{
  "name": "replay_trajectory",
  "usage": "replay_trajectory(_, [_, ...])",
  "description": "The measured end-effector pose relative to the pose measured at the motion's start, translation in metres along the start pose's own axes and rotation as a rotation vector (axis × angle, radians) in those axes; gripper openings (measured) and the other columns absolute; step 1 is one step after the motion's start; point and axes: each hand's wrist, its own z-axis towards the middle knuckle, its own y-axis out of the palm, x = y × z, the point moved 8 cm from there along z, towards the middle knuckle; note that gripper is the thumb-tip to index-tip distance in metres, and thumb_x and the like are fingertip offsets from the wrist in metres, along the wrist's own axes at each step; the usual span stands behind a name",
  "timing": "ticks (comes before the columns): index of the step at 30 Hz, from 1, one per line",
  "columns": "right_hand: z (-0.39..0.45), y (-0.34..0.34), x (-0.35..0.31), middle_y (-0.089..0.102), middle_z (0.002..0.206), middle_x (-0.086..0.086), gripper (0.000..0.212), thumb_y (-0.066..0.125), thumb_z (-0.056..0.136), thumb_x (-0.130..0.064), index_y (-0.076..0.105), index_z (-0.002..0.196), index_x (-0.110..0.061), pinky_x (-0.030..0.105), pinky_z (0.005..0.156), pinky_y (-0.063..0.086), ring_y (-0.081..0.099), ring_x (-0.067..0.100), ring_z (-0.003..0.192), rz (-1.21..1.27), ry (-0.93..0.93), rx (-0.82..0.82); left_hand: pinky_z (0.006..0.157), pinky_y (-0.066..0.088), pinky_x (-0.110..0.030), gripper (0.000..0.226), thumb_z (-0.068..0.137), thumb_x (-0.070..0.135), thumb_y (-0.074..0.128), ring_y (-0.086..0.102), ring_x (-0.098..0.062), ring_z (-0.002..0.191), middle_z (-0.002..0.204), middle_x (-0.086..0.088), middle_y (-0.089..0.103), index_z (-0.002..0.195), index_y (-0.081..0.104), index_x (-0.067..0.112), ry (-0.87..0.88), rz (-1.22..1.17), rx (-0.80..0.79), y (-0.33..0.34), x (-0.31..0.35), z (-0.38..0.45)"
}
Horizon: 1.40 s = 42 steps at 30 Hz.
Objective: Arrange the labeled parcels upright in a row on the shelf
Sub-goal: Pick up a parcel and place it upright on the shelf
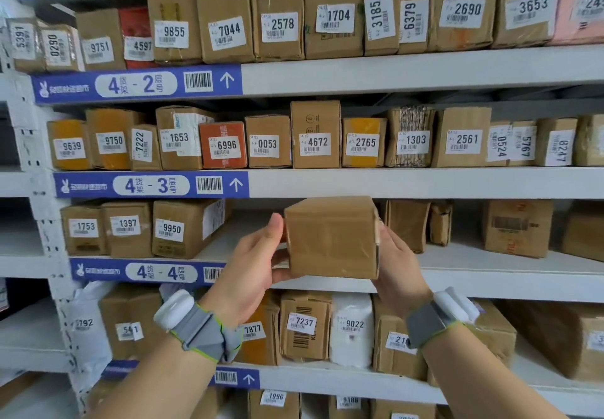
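Row start: three labeled parcels, 1753 (83,229), 1397 (126,226) and 9950 (178,229), stand upright with labels facing you, well to the left of your grip; they set the line that the rest of the 4-4 shelf (490,276) has to follow.
Gap: bare shelf lies between 9950 and your left hand, and judging by the row, that is where the next parcel belongs.
Left hand: your left hand (253,260) presses the box's left face, thumb up along the front edge, fingers tucked under and behind; wrist bent back, forearm rising from below.
Box: the box (333,238) sits clamped between your two palms, upright, in front of the shelf edge and seemingly just above it; a plain face is toward you and no label shows, so you probably need to turn it before setting it down.
Right hand: your right hand (397,258) lies flat on the box's right face, fingers reaching behind out of sight; forearm comes up from lower right.
Beyond the grip: loose boxes (408,225) right of your right hand stand further back, with no number tags toward you, not yet in the row.
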Motion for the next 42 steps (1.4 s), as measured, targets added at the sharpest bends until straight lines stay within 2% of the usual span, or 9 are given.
replay_trajectory(5, [0.008,0.002,0.007,0.076,0.100,0.006,0.026,0.045,0.106,-0.018,0.070,0.114,-0.013,0.034,0.086,0.057,0.070,0.019,0.094,0.023,0.031,0.002,0.080,0.058,-0.029,0.041,0.087,0.046,0.047,0.066,-0.010,0.109,0.113,0.006,0.073,0.119,0.064,0.028,0.071,0.097,-0.040,0.009,0.009,-0.008])
replay_trajectory(9, [0.005,0.006,0.004,0.074,0.093,0.008,0.029,0.042,0.107,-0.019,0.071,0.107,-0.013,0.033,0.081,0.052,0.068,0.020,0.089,0.048,0.023,-0.006,0.076,0.057,-0.023,0.038,0.086,0.043,0.049,0.066,-0.006,0.107,0.113,0.008,0.073,0.120,0.062,0.030,0.095,0.097,-0.053,0.010,0.012,-0.009])
replay_trajectory(13, [0.002,0.015,0.000,0.069,0.115,0.025,0.044,0.034,0.108,-0.037,0.065,0.119,-0.008,0.043,0.093,0.055,0.068,0.035,0.104,-0.004,-0.025,0.006,0.090,0.054,-0.033,0.042,0.078,0.049,0.060,0.066,-0.007,0.107,0.115,0.011,0.071,0.118,0.059,0.036,0.117,0.111,-0.035,0.015,0.011,-0.008])
replay_trajectory(15, [0.001,0.019,-0.002,0.061,0.119,0.033,0.046,0.032,0.108,-0.038,0.061,0.120,-0.004,0.044,0.090,0.054,0.065,0.036,0.097,-0.013,-0.071,-0.023,0.100,0.050,-0.041,0.046,0.079,0.045,0.068,0.066,-0.007,0.108,0.116,0.010,0.071,0.122,0.056,0.032,0.149,0.108,0.006,0.014,0.010,-0.007])
replay_trajectory(20, [-0.005,0.012,-0.001,0.068,0.099,0.015,0.038,0.036,0.107,-0.030,0.059,0.120,-0.002,0.019,0.072,0.056,0.066,0.014,0.086,-0.051,-0.124,-0.004,0.109,0.042,-0.046,0.098,0.066,0.051,0.080,0.055,-0.006,0.125,0.134,0.013,0.058,0.146,0.024,0.043,0.242,0.084,0.110,0.005,0.008,-0.010])
replay_trajectory(26, [-0.015,0.004,0.002,0.074,0.105,0.005,0.032,0.044,0.104,-0.032,0.056,0.123,-0.010,0.026,0.081,0.060,0.073,0.014,0.095,-0.079,-0.128,0.061,0.113,0.035,-0.051,0.124,0.046,0.077,0.075,0.035,-0.010,0.141,0.155,0.012,0.030,0.146,0.007,0.054,0.276,0.202,0.092,-0.003,0.002,-0.011])
replay_trajectory(32, [-0.025,-0.006,-0.003,0.067,0.105,0.000,0.022,0.049,0.101,-0.035,0.051,0.115,-0.019,0.030,0.084,0.058,0.068,0.014,0.100,-0.171,-0.203,0.189,0.116,0.022,-0.040,0.158,0.028,0.089,0.067,0.016,-0.005,0.141,0.154,0.019,0.010,0.150,-0.020,0.037,0.143,0.508,0.083,-0.002,-0.001,-0.003])
replay_trajectory(38, [-0.037,-0.012,-0.009,0.064,0.099,-0.003,0.024,0.057,0.096,-0.041,0.051,0.110,-0.022,0.042,0.089,0.058,0.066,0.016,0.097,-0.267,-0.245,0.291,0.110,0.032,-0.032,0.134,0.058,0.058,0.082,0.029,-0.003,0.134,0.153,0.013,0.020,0.154,-0.008,0.031,0.135,0.460,0.097,0.003,-0.006,0.003])
replay_trajectory(42, [-0.046,-0.014,-0.013,0.063,0.098,-0.003,0.023,0.065,0.091,-0.040,0.051,0.103,-0.026,0.040,0.086,0.059,0.066,0.013,0.093,-0.295,-0.253,0.270,0.105,0.045,-0.038,0.132,0.054,0.058,0.085,0.045,-0.012,0.132,0.148,0.008,0.039,0.153,0.000,0.037,0.080,0.311,0.084,-0.003,-0.016,0.013])
